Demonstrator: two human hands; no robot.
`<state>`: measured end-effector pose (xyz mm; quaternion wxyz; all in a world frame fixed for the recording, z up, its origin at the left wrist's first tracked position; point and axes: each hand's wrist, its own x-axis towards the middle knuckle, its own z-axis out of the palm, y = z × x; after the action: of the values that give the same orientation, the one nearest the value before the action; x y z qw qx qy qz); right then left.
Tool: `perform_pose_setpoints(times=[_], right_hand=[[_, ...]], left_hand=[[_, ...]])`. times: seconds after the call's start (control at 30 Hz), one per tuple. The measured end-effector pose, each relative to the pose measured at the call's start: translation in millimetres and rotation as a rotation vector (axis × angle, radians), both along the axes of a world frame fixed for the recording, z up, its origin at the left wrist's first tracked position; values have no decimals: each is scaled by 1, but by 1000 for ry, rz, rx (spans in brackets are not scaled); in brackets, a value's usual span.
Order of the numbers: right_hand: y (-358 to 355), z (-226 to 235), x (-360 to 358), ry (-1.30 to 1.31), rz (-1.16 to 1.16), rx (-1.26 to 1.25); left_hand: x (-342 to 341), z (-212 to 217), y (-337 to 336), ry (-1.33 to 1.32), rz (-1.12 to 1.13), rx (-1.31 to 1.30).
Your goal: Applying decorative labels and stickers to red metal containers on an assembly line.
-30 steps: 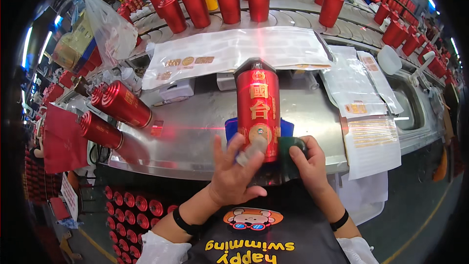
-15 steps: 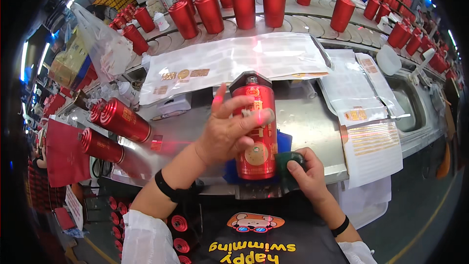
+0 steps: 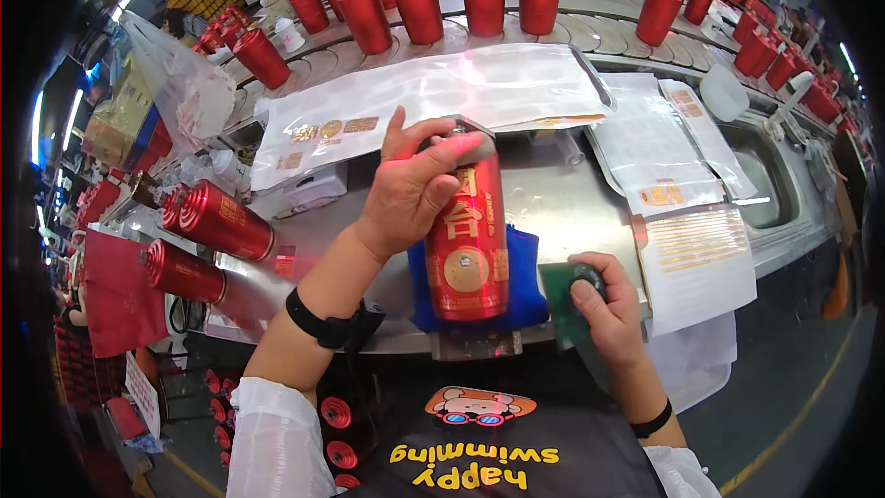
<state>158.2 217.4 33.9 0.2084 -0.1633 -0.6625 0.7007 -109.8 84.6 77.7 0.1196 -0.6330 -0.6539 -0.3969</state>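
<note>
A red bottle (image 3: 467, 290) with gold lettering and a round gold emblem lies on a blue cloth (image 3: 524, 277) in front of me, its neck pointing away. My left hand (image 3: 401, 194) is closed about the neck end, thumb and fingers lying over it and hiding the cap. A fingertip there looks grey, perhaps covered. To the right of the bottle, apart from it, my right hand (image 3: 608, 304) grips a translucent green scraper-like sheet (image 3: 559, 300) with a dark round part under the thumb.
White sheets with gold stickers (image 3: 369, 115) lie beyond the bottle; more sheets (image 3: 696, 254) are at right, beside a sink (image 3: 770, 184). Red bottles (image 3: 226, 221) lie at left. Others stand on a curved conveyor (image 3: 590, 37) at the back.
My left hand has moved from the label up to the bottle's neck, its fingers closing there. My right hand has drawn the green sheet slightly away to the right.
</note>
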Motion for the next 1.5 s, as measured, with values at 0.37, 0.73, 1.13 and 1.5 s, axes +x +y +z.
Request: perform_pose_setpoints(times=[0.37,0.73,1.13,1.5], right_hand=[[2,4,11,31,-45,92],[3,14,-1,-38,-71,302],[124,-21,109,-517,-575,1293],[159,-30,121,-649,-547,1305]], left_hand=[[40,-32,-29,-538,-19,91],[40,-29,-7,-858,-45,124],[55,-45,-41,-872,142,159],[89,-61,-53,-899,67,210]])
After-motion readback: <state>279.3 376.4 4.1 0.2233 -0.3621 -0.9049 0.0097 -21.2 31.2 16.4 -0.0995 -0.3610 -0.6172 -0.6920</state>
